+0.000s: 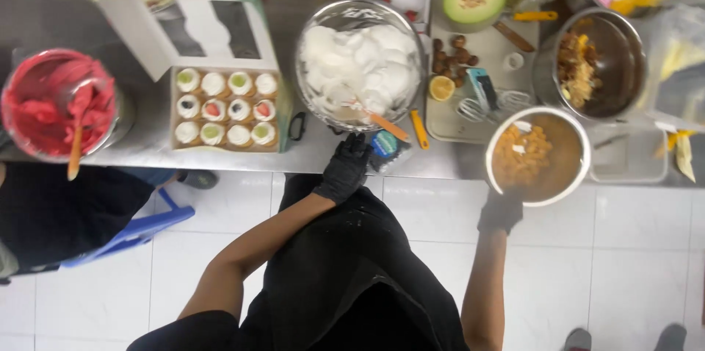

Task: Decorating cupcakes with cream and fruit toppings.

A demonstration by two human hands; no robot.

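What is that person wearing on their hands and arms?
Both hands wear black gloves: the left hand and the right hand. The gloves end at the wrists. The forearms are bare, with no long sleeves, and the clothes on the body are black too. I see no watch or bracelet.

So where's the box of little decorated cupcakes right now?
The open box of cupcakes sits on the steel counter, left of centre in the head view, between the bowl of red cream and the big bowl of white cream.
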